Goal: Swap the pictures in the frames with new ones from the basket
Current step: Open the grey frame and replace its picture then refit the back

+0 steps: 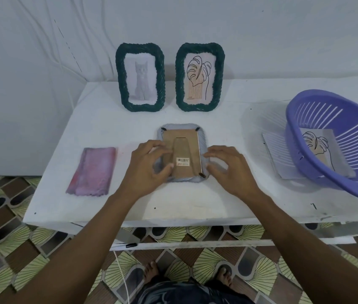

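A grey woven frame (182, 128) lies face down in the middle of the white table (195, 205), its brown backboard and stand (182, 150) facing up. My left hand (149, 165) rests on the frame's left edge, fingers touching the backboard. My right hand (228, 165) hovers at the frame's right edge, fingers spread. Two dark green woven frames stand upright at the back: one with a cat picture (140, 77), one with a leaf drawing (200, 77). At the right, a purple basket (305, 154) holds a leaf picture (318, 145).
A pink cloth (92, 170) lies flat at the left of the table. A white sheet (274, 150) sticks out from under the basket. The white wall stands right behind the upright frames. My bare feet stand on the patterned floor below the table's front edge.
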